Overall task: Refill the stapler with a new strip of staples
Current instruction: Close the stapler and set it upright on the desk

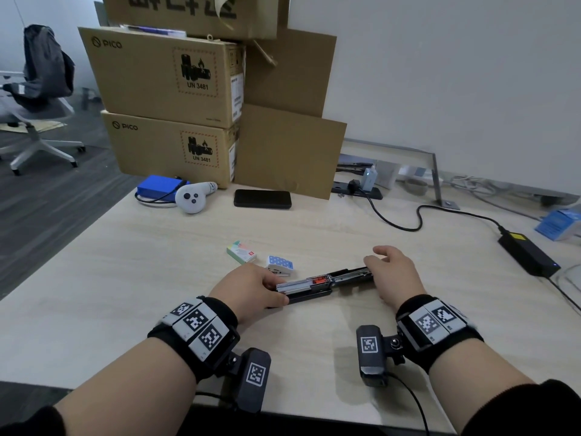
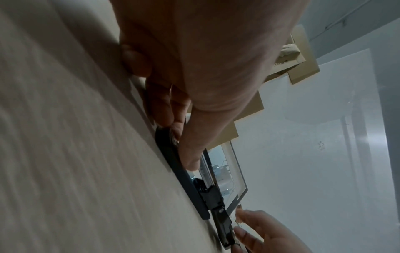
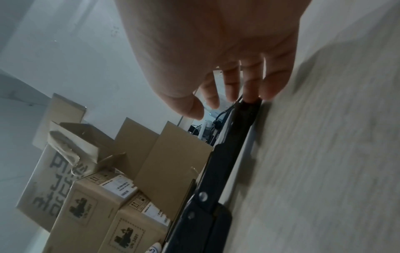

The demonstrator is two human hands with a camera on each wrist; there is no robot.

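A black stapler [image 1: 317,283] lies swung open and flat on the table, its silver staple channel with a red pusher facing up. My left hand [image 1: 267,289] pinches its left end, thumb on the near side and fingers on the far side; the left wrist view shows the thumb [image 2: 192,160] on the channel of the stapler [image 2: 190,181]. My right hand [image 1: 377,262] hovers over the right end with straight, relaxed fingers [image 3: 249,89], whose tips touch the end of the stapler's black cover [image 3: 225,159]. Two small staple boxes, one green and white [image 1: 241,251] and one blue-dotted [image 1: 280,265], lie just behind the stapler.
Stacked cardboard boxes [image 1: 163,77] stand at the back of the table. In front of them lie a black phone [image 1: 262,199], a white controller [image 1: 193,198] and a blue pack [image 1: 158,187]. A black power brick [image 1: 528,253] with its cable sits at the right.
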